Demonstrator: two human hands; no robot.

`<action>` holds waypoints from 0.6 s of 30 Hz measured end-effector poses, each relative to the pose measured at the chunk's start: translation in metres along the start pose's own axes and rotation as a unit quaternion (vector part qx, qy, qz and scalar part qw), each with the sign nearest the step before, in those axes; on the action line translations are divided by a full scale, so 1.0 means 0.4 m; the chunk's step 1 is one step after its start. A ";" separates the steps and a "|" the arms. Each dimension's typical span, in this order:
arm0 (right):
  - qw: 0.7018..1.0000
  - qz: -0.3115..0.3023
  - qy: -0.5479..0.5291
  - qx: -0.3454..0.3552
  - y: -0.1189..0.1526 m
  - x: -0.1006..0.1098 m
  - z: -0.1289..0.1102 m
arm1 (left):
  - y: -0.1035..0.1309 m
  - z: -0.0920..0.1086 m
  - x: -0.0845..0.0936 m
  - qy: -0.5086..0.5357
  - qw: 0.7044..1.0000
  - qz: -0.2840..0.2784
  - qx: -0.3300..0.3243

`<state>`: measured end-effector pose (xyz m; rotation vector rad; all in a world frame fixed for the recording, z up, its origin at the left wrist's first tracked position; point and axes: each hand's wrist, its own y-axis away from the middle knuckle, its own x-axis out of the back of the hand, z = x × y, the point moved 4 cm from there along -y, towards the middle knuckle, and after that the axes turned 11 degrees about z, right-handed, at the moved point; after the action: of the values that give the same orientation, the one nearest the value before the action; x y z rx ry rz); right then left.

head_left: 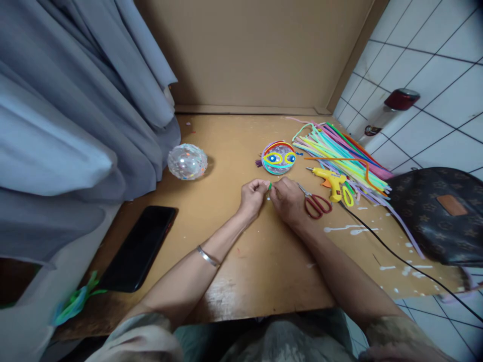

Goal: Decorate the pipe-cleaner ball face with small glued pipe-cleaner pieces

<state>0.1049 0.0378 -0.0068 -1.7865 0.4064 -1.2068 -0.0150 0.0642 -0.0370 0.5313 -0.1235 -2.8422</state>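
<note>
My left hand (pixel 253 197) and my right hand (pixel 287 201) meet near the middle of the table, fingertips pinched together. Between them shows a small green piece (pixel 269 186), probably pipe cleaner; the fingers cover most of it. Just beyond the hands sits a clear ball (pixel 279 158) decorated with coloured pipe cleaners, two yellow-rimmed eyes and a purple tuft at its left. Red-handled scissors (pixel 317 203) lie beside my right hand. Right of the ball a yellow glue gun (pixel 329 182) rests by a heap of multicoloured pipe cleaners (pixel 339 151).
A clear ball with coloured specks (pixel 187 162) stands at the left by a grey curtain (pixel 128 90). A black phone (pixel 139 249) lies front left. The glue gun's cord (pixel 396 256) runs to the right edge, past a dark patterned bag (pixel 441 216). A bottle (pixel 388 113) stands back right.
</note>
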 end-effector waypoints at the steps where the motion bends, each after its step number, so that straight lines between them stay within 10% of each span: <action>1: 1.000 -0.005 0.002 0.000 0.000 0.000 -0.003 | -0.001 -0.002 0.000 0.003 1.000 0.008 -0.003; 18: 0.993 -0.073 0.092 0.025 0.004 0.004 -0.034 | -0.010 -0.023 0.005 0.019 0.998 0.042 -0.030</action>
<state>0.0943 0.0289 -0.0057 -1.6924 0.3525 -1.4782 -0.0145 0.0673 -0.0469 0.5537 -0.0512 -2.7437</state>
